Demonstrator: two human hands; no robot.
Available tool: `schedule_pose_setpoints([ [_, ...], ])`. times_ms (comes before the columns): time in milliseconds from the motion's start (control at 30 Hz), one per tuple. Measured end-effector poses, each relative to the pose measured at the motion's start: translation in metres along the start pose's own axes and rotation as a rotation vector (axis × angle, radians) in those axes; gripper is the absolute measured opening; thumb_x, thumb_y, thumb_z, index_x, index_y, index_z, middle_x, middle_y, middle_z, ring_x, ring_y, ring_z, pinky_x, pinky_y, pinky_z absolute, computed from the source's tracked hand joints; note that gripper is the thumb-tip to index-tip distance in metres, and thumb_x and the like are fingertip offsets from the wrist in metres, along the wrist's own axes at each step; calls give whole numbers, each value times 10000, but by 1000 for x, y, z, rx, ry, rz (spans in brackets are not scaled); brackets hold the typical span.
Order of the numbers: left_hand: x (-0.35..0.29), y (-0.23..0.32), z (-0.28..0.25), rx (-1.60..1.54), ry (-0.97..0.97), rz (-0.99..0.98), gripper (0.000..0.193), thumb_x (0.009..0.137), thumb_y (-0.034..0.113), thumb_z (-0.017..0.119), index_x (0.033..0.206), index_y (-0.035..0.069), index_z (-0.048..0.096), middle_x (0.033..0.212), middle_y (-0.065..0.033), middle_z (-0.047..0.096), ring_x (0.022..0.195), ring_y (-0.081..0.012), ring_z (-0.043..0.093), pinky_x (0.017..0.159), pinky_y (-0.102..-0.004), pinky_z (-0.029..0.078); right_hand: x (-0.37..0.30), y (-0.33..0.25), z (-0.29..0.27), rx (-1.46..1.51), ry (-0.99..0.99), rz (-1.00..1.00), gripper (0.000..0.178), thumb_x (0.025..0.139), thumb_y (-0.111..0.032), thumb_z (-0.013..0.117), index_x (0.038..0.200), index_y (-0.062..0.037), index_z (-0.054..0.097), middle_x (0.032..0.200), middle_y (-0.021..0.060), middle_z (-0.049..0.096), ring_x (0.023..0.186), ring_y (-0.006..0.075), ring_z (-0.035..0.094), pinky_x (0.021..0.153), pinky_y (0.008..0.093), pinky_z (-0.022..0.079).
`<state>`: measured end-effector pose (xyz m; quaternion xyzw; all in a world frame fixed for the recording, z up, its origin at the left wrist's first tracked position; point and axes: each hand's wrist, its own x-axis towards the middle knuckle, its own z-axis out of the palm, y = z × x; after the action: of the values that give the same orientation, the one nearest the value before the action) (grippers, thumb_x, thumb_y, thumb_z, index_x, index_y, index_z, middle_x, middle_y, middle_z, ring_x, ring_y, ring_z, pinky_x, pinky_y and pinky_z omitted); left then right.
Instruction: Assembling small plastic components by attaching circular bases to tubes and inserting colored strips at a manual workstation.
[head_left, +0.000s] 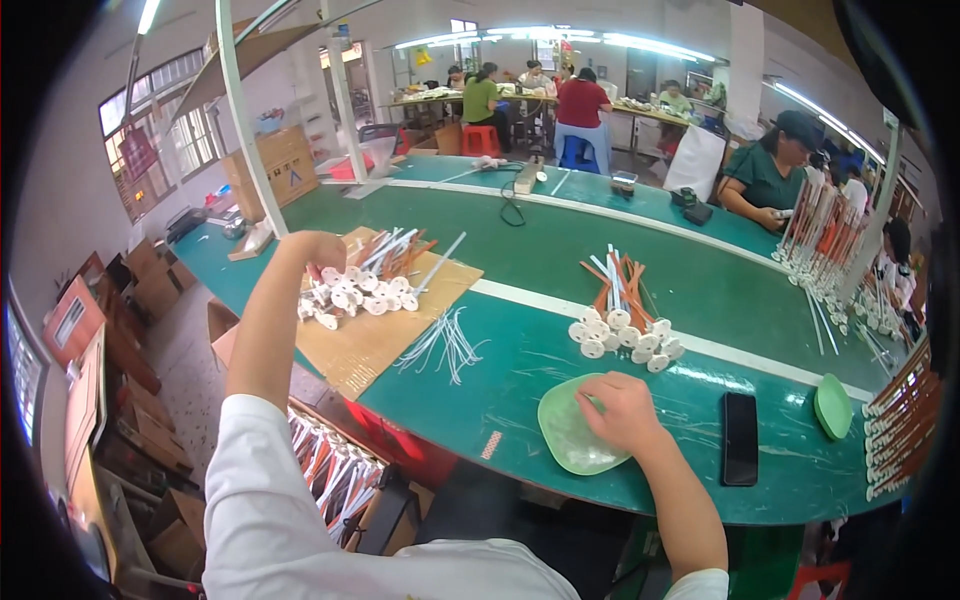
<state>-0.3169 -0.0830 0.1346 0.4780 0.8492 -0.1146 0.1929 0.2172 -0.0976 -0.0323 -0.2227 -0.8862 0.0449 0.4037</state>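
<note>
White-disc strip pile at 9 o'clock, on cardboard — left hand at its far edge, can't tell if gripping. Right hand over green dish, 5 o'clock; can't tell if pinching. Hands well apart. Second pile 3 o'clock, phone 4 o'clock — same tabletop.

On our table we find the dish near, the phone at its right, the bundle behind it, and at left the pile on cardboard.
</note>
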Motion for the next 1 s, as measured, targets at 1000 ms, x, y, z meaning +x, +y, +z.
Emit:
schedule_pose_setpoints([
  [1000,-17,374,176,-106,580,1078,397,957,386,602,1300,197,665,1001,-101,610,975,-299,610,845,-460,489,0,-9,5,34,-73,-11,74,763,-75,756,810,-79,700,806,51,711,713,252,690,606,352,562],
])
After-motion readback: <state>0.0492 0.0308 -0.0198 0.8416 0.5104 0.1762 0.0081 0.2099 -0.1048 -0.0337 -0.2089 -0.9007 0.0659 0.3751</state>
